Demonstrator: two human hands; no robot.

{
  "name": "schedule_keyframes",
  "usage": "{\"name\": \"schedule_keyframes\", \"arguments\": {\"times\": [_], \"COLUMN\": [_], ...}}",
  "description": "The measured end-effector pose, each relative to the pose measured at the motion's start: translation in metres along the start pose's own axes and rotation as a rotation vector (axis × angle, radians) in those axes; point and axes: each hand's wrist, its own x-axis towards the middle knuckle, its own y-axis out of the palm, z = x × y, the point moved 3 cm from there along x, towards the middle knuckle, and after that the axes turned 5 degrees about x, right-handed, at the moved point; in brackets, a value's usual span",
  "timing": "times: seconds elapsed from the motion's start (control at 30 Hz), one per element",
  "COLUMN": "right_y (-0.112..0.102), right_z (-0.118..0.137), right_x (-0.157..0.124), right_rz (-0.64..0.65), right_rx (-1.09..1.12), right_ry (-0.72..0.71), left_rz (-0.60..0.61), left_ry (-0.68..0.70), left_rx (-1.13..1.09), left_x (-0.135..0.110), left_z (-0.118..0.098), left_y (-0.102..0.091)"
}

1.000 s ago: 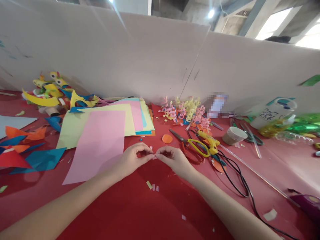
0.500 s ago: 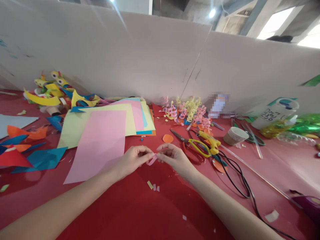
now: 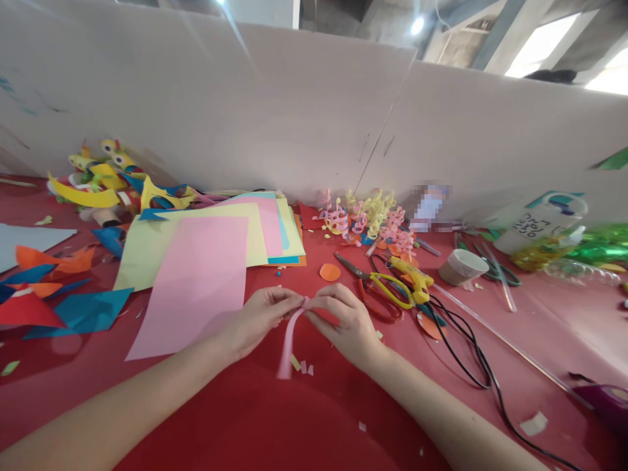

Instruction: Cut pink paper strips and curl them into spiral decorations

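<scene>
A narrow pink paper strip point(image 3: 288, 350) hangs down from between my fingertips, its free end pointing toward me. My left hand point(image 3: 265, 315) pinches the strip's upper end from the left. From the other side, the fingers of my right hand point(image 3: 346, 320) close on the same end, so both hands meet there. That end looks rolled or folded, though the fingers partly hide it. Below lie a few small paper scraps point(image 3: 304, 368) on the red table point(image 3: 235, 418). A pink sheet point(image 3: 201, 275) lies left of my hands, on a stack of coloured paper.
Scissors point(image 3: 387, 288), a yellow glue gun point(image 3: 415, 280) and a black cord point(image 3: 471, 340) lie to the right. Behind them stand curled paper strips point(image 3: 377, 216) and a paper cup point(image 3: 462, 267). Folded paper pieces point(image 3: 73, 311) cover the left side. A white partition point(image 3: 235, 111) closes the back.
The pink strip, looped close under my fingers before, now hangs out long toward me. My right hand's fingers have shifted their grip at its upper end. My left hand stays nearly in place.
</scene>
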Motion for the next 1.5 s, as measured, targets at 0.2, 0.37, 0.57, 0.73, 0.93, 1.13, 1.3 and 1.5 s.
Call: {"name": "schedule_keyframes", "arguments": {"times": [0.2, 0.37, 0.57, 0.73, 0.93, 1.13, 1.3, 1.5], "right_y": [0.002, 0.011, 0.012, 0.013, 0.011, 0.011, 0.005, -0.001], "right_z": [-0.002, -0.01, -0.019, -0.02, -0.017, -0.019, -0.016, -0.005], "right_x": [0.002, -0.001, 0.001, 0.001, 0.001, 0.002, 0.001, 0.001], "right_rz": [-0.084, -0.094, -0.079, 0.028, 0.013, -0.005, -0.107, -0.037], "right_rx": [0.25, 0.486, 0.606, 0.577, 0.565, 0.559, 0.354, 0.079], "right_ry": [0.235, 0.486, 0.579, 0.662, 0.643, 0.617, 0.446, 0.101], "left_rz": [-0.025, -0.003, 0.01, -0.045, -0.06, -0.011, -0.042, -0.06], "left_ry": [0.088, 0.13, 0.217, 0.289, 0.338, 0.245, 0.304, 0.355], "left_rx": [0.081, 0.197, 0.33, 0.461, 0.497, 0.393, 0.465, 0.547], "left_x": [-0.001, -0.002, -0.002, -0.002, -0.002, 0.002, 0.0, -0.004], "left_z": [-0.002, -0.003, -0.009, -0.011, -0.009, -0.004, -0.006, -0.01], "left_y": [0.0, -0.002, -0.002, -0.003, -0.002, -0.002, -0.003, 0.001]}}
